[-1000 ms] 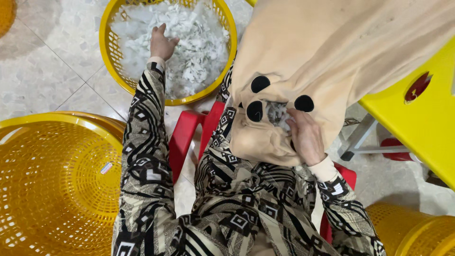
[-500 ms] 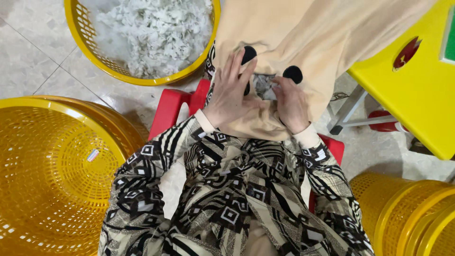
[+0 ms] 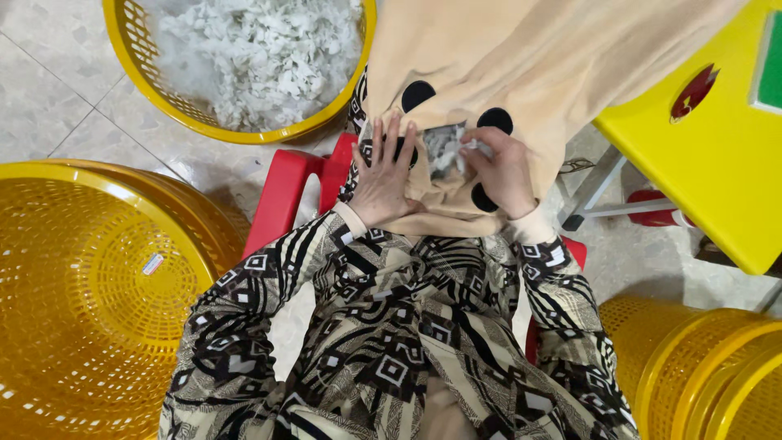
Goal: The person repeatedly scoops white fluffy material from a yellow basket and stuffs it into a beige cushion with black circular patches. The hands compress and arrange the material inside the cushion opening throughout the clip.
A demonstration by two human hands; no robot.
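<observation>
Both hands are working at the opening of a beige plush cover (image 3: 521,57) that is draping from the upper right down onto the person's lap. Left hand (image 3: 383,175) is lying open and flat, fingers spread, pressing the fabric down just beside the opening and partly covering one black round patch (image 3: 418,95). Right hand (image 3: 501,167) is closed in a pinch on a tuft of white stuffing (image 3: 444,147), which is sitting in the mouth of the opening between the two hands. Two further black patches are showing, one above the right hand (image 3: 494,121) and one beside its heel (image 3: 481,198). More white stuffing is filling the yellow basket (image 3: 175,98) on the tiled floor (image 3: 49,90) ahead, well apart from the cover. A larger yellow basket (image 3: 90,285) is standing at the left, and stacked yellow baskets (image 3: 692,367) at the lower right. A yellow table (image 3: 692,171) is standing near the right, and a red stool (image 3: 285,191) is showing under the person. In my judgement the step in hand is feeding the tuft inward; it is best done with the flat hand keeping the fabric taut so that the mouth is staying wide, and with the pinching hand pushing small amounts deep rather than crowding the opening. How full the cover is inside cannot be told from this view, since the fabric is hiding it.
</observation>
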